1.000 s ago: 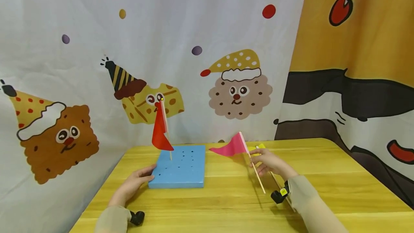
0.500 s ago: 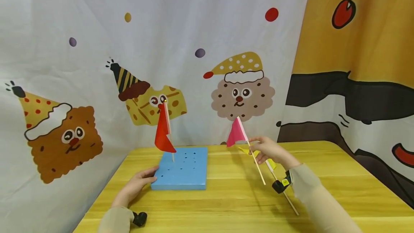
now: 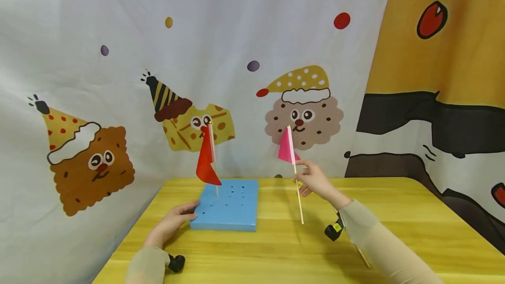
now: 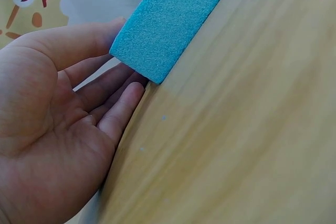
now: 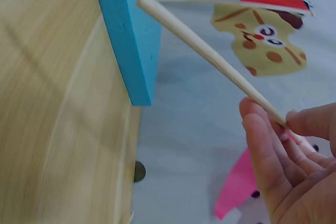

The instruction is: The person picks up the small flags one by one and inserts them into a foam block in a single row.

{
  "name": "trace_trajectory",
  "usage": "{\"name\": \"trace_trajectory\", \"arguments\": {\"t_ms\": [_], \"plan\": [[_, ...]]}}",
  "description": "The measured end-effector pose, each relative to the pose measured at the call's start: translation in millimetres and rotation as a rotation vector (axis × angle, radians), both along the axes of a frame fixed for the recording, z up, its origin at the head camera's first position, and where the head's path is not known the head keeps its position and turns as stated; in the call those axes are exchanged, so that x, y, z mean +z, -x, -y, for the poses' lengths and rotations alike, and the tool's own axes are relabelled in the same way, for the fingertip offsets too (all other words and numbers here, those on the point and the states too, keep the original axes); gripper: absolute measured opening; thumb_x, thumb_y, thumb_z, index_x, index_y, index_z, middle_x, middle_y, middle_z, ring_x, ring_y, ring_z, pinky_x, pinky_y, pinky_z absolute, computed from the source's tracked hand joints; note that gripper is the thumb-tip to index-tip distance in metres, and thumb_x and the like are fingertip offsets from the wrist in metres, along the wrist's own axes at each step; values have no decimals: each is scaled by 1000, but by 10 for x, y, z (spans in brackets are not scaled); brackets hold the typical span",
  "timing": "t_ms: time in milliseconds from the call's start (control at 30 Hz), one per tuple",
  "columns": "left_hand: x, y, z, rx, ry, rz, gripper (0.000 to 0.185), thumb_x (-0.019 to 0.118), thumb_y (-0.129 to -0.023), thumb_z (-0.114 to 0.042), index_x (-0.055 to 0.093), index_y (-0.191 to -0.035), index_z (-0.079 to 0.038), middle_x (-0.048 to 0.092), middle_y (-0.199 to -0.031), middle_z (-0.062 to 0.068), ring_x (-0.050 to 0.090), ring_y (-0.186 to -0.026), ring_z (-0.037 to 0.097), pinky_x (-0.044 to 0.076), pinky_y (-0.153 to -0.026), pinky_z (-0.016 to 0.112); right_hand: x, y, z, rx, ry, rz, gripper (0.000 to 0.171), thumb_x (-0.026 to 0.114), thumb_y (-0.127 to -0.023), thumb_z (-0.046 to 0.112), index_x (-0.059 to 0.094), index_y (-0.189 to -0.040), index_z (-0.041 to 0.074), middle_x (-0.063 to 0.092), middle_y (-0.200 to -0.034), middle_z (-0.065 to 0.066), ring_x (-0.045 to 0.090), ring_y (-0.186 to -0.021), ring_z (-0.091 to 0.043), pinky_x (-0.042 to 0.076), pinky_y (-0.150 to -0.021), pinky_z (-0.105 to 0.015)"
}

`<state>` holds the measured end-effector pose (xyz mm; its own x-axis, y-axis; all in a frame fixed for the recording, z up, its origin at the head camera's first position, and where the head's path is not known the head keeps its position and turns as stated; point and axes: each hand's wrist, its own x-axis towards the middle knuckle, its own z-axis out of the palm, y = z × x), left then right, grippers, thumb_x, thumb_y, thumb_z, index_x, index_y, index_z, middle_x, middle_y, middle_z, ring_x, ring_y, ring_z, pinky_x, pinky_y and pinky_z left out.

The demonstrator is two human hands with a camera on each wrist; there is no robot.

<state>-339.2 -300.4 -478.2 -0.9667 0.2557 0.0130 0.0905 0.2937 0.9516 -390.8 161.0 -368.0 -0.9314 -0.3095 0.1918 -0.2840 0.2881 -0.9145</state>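
Note:
A pink pennant flag (image 3: 286,149) on a thin wooden stick is held nearly upright by my right hand (image 3: 315,182). Thumb and fingertips pinch the stick just below the cloth, and its bare lower end (image 5: 194,40) points down toward the table. My left hand (image 3: 170,222) rests beside a blue foam block (image 3: 225,218) with small holes in its top. Its fairly straight fingers and thumb touch the block's left side and near corner (image 4: 149,59). A red pennant flag (image 3: 207,163) stands in the block, its stick in the left part.
Behind my right hand and forearm, a yellow flag lies on the wood-grain table (image 3: 276,249), mostly hidden; the end of its stick (image 3: 364,258) shows below the sleeve. A white cloth (image 3: 221,21) printed with cartoon biscuits hangs behind the table.
My right hand has moved left toward the block, raising the pink flag and turning it from slanted to nearly upright. The yellow flag stays on the table. My left hand stays at the block.

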Motion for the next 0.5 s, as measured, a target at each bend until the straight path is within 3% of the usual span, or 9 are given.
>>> {"name": "trace_trajectory", "arguments": {"t_ms": [167,367,500], "plan": [[-44,7,-21,-6,-34,23,59,61,-96,-19,38,-147,1,30,-153,23,25,-141,40,24,-112,54,-35,30,185,-15,-13,-50,46,55,-95,3,41,-139,5,67,-84,-12,64,-51,-30,55,-47,-42],[-9,19,-9,2,-45,17,59,61,-97,-19,39,-147,1,30,-153,22,24,-141,40,23,-112,55,25,99,440,-6,-34,-97,47,57,-96,6,42,-140,10,66,-86,-11,64,-53,-32,55,-49,-50],[11,-7,-1,8,-25,-1,58,61,-97,-19,39,-147,1,31,-153,22,25,-141,40,22,-113,54,74,109,608,15,-28,-122,47,58,-96,7,41,-140,9,66,-87,-14,64,-55,-35,55,-48,-48]]}}
